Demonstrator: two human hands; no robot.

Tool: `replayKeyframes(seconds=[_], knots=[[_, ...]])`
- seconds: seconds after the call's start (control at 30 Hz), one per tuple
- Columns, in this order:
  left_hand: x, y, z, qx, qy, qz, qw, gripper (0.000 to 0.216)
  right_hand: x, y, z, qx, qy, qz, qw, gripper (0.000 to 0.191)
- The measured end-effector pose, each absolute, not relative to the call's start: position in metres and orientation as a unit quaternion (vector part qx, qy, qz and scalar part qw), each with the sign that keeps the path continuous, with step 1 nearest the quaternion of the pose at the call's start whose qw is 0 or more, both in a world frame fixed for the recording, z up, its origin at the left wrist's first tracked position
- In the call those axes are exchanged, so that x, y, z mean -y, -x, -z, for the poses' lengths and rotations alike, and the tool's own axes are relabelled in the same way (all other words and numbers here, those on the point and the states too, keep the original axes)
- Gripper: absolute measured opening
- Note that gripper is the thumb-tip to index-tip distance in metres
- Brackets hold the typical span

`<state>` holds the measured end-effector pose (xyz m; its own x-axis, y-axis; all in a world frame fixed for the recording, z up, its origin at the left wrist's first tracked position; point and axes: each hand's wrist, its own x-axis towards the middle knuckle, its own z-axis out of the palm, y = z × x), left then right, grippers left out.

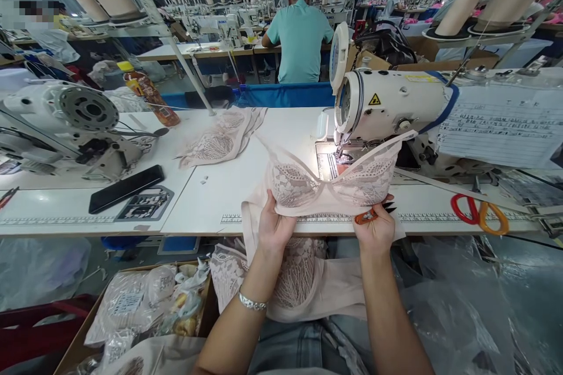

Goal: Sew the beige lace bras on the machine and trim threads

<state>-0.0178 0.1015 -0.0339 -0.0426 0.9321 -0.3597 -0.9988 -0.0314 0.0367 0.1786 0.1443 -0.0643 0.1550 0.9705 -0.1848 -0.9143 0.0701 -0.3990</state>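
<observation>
A pale pink lace bra (297, 181) is stretched between my hands at the table's front edge, its cups facing up. My left hand (276, 225) grips its lower band on the left, thumb on top. With my right hand (376, 227) I hold the band's other end, and orange-handled thread snips (367, 217) sit in the same hand, blades pointing right. Behind the bra stands a white sewing machine (391, 99), its lit needle area partly hidden by the right cup. More lace bra pieces (294, 281) lie across my lap.
Red-and-orange-handled scissors (479, 214) rest at right. Leftward are a black phone (126, 188), a tea bottle (149, 94), another machine (65, 123) and lace cups (220, 137). A carton (204, 310) of bagged parts stands below left. A person in a green shirt (299, 41) sits ahead.
</observation>
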Motion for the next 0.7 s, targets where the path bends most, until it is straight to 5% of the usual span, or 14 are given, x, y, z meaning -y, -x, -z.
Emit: replayKeyframes(seconds=[0.3, 0.5, 0.7], knots=[[-0.101, 0.022, 0.053, -0.143, 0.014, -0.719, 0.680, 0.058, -0.149, -0.190, 0.089, 0.139, 0.181, -0.660, 0.715, 0.024], [-0.085, 0.029, 0.084, -0.147, -0.119, -0.734, 0.652, 0.066, -0.164, -0.211, 0.143, 0.210, 0.144, -0.689, 0.679, 0.063], [-0.087, 0.033, 0.101, -0.152, -0.165, -0.724, 0.652, 0.074, -0.165, -0.216, 0.165, 0.240, 0.115, -0.675, 0.688, 0.073]])
